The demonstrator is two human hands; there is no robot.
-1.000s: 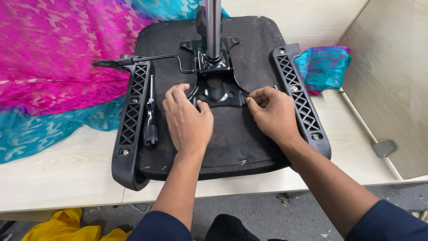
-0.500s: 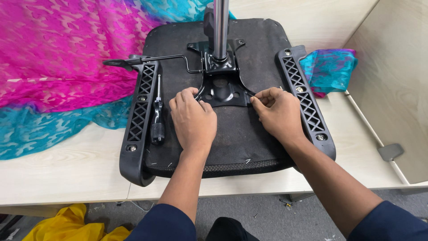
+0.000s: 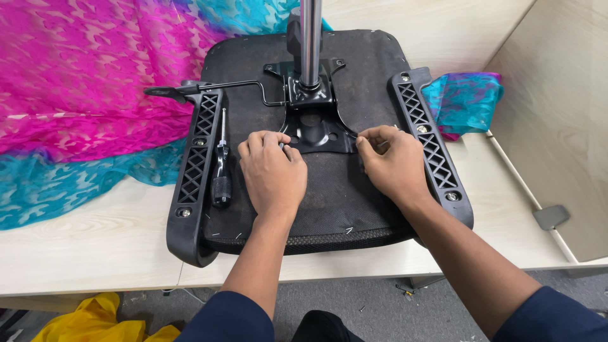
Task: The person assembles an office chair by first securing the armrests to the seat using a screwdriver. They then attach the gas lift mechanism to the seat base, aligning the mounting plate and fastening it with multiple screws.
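Observation:
A black chair seat [image 3: 329, 190] lies upside down on the table. On its middle sits a black metal mechanism plate [image 3: 315, 126], from which a chrome column [image 3: 310, 38] rises. My left hand [image 3: 272, 171] has its fingers curled and pinched at the plate's near left corner. My right hand [image 3: 389, 161] pinches the plate's near right corner in the same way. What the fingertips press on is hidden. Just left of my left hand, a black-handled screwdriver [image 3: 221, 164] lies on the seat.
Black lattice armrest brackets run along the seat's left [image 3: 193, 158] and right [image 3: 427, 142] sides. A bent lever [image 3: 209, 85] sticks out to the left. Pink and teal fabric [image 3: 82, 88] covers the table's left part. A wooden partition [image 3: 557, 95] stands on the right.
My left fingers have curled tighter and drawn slightly nearer at the plate's corner. My right hand stays where it was. The view has shifted a little.

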